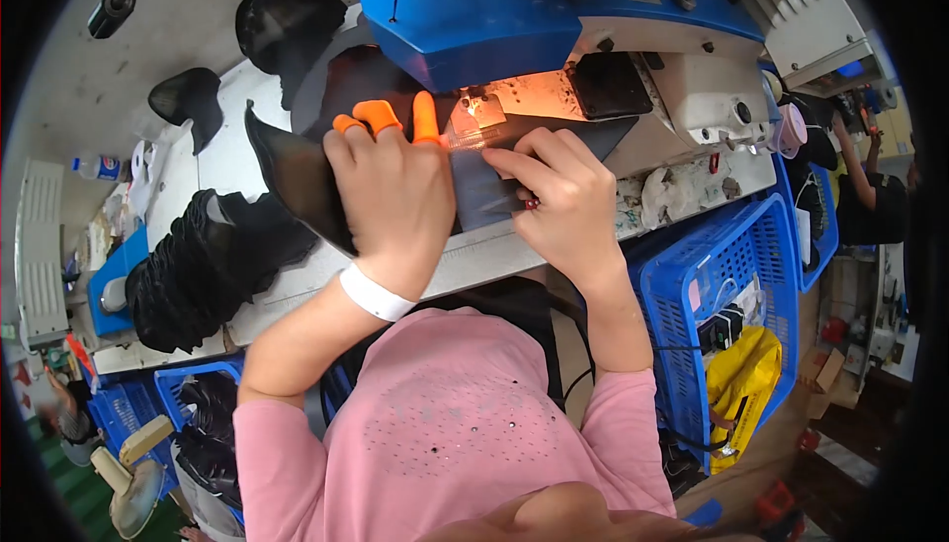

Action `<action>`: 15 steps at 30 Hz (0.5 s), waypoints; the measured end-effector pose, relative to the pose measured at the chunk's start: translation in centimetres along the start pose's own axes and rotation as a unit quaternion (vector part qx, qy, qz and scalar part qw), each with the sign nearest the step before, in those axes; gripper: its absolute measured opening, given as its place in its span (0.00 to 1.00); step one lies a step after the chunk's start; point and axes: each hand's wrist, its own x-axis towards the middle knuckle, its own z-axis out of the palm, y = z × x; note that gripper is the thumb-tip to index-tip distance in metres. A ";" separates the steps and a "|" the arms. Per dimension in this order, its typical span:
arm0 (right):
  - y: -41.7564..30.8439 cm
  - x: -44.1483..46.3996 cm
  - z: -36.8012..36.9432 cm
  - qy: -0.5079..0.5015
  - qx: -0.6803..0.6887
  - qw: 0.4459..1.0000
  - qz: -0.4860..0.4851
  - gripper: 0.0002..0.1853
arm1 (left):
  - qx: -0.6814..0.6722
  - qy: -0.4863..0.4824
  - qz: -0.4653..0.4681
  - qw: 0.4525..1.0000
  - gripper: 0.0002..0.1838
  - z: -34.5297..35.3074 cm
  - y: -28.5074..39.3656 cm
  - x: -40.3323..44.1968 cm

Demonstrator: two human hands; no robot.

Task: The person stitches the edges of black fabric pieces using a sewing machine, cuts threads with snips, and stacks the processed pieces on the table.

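My left hand (395, 181), with orange covers on several fingertips, lies flat on dark material (479, 186) under the blue sewing machine (474, 23), its fingers pointing at the lit needle area. My right hand (559, 191) is just right of it, thumb and index finger pinched at the edge of the lit spot; a small red item shows among its curled fingers, too small to name. A curved black piece (297, 176) hangs beside my left wrist.
A long stack of black pieces (208, 270) lies at the left, with more black pieces (287, 28) behind. A blue basket (662, 295) with a yellow bag (741, 384) stands at the right. A person (870, 196) is at the far right, another at the far left.
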 end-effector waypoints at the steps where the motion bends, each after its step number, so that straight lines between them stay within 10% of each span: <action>1: 0.0 0.0 0.0 -0.002 0.001 1.000 0.003 0.19 | -0.002 0.019 -0.009 1.000 0.11 0.0 0.3 0.0; 15: -1.3 1.1 -1.8 -0.094 0.044 0.990 0.095 0.15 | 0.007 -0.040 -0.006 0.999 0.24 0.5 -1.7 0.9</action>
